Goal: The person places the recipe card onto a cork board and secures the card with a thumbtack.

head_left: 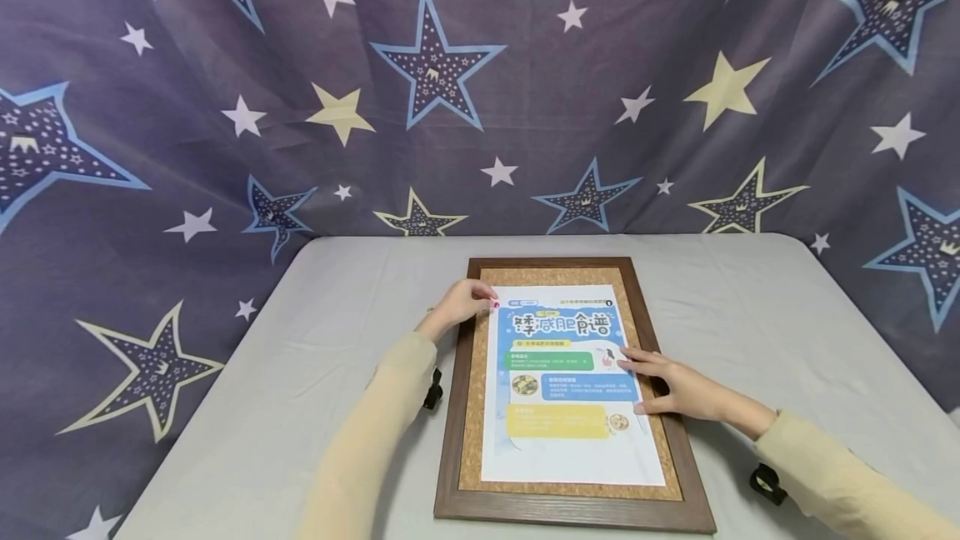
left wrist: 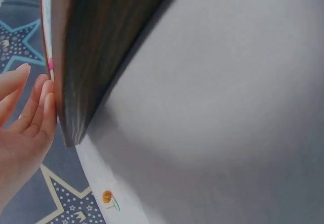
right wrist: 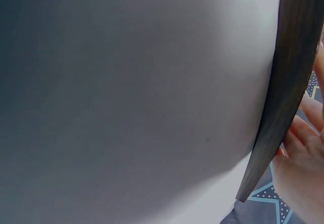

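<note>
A printed poster with blue, green and yellow panels lies on a cork board in a dark wooden frame. At its upper left corner is a small pink pushpin. My left hand reaches over the frame's left side, fingertips right by the pin. In the left wrist view the fingers are extended beside the frame, apart from the pink spot. My right hand lies across the frame's right side, its spread fingertips on the poster's right edge; the right wrist view shows it partly behind the frame.
The board lies on a table with a pale grey cloth. A dark curtain with star prints hangs behind and at the sides. A black wrist strap piece shows below the right sleeve, another by the left.
</note>
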{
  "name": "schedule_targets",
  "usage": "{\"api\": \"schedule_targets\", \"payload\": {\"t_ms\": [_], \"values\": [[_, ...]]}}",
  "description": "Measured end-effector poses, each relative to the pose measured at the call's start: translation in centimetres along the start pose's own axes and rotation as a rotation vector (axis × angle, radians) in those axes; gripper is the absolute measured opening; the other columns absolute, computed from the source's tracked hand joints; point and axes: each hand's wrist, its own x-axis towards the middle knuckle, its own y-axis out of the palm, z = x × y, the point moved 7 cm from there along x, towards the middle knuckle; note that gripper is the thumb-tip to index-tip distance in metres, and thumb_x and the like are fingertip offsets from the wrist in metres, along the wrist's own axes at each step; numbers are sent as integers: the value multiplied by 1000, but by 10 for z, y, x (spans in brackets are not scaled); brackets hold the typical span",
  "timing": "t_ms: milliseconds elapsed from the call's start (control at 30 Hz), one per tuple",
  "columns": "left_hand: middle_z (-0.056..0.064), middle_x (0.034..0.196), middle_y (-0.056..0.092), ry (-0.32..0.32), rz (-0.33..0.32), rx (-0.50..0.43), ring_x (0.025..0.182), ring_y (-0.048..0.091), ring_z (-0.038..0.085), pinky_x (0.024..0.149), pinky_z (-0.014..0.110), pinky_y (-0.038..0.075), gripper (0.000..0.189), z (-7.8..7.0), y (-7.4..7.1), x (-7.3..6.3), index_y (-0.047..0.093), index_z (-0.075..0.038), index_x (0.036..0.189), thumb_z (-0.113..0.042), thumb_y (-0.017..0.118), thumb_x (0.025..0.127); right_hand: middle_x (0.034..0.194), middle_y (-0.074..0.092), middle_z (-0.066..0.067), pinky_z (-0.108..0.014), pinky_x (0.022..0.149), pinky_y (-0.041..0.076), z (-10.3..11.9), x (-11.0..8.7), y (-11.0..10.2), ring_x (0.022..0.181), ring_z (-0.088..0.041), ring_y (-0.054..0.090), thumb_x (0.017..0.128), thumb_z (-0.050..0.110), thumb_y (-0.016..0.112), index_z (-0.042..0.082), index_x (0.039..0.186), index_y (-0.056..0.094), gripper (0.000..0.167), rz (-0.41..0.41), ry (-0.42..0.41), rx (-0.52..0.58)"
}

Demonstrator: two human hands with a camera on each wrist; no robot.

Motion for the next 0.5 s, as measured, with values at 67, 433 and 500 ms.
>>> {"api": "schedule_targets", "payload": {"t_ms": [67,433,500], "values": [[10,89,64,12,-9,-18,77,57,17,67,25,46,14,1,-3,-1,65,1,93,-6,59,83,135,32,-25,-54,89,34,0,0,0,120,-45,30,78,37,64,-5,126,44,67,-1,0,-6],[13,93,64,53,-62,-41,80,57,20,72,29,46,17,5,-28,-13,64,2,96,-9,59,83,135,32,-25,-54,89,34,0,0,0,120,-44,30,77,38,64,-5,126,44,68,-2,3,-9],[11,93,64,40,-68,-39,80,56,19,73,29,45,17,8,-32,-16,64,1,96,-10,59,83,135,32,-25,-54,89,34,0,0,0,120,-45,30,77,38,64,-5,126,44,68,-1,1,-7]]}}
